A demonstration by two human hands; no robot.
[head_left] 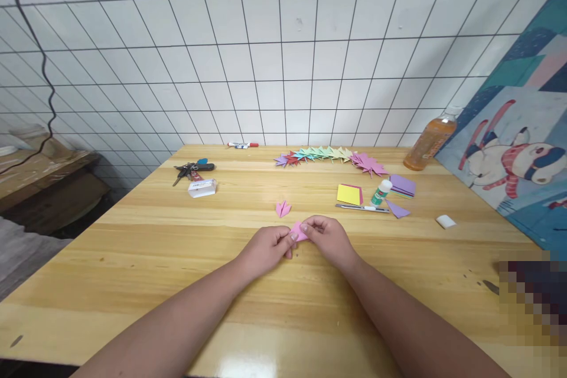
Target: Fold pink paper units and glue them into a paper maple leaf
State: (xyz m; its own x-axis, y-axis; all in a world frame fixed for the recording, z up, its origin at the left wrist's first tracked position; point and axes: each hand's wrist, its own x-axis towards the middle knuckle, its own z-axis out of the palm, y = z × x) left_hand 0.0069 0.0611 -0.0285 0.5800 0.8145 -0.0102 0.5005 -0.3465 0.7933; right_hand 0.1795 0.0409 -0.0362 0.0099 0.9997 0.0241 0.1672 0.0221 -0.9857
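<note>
Between my two hands is a small piece of pink folded paper, partly covered by the fingers. My left hand pinches its left side, thumb on top. On the right side, my right hand grips it between thumb and fingers. Just beyond my hands lies a pink origami piece with pointed petals. Farther back, a curved chain of folded paper pieces runs through purple, red, green, yellow and pink.
Right of centre lie yellow paper squares, a glue stick, a utility knife, purple paper and a white eraser-like block. A drink bottle leans back right. Keys, a small white box and a marker are left.
</note>
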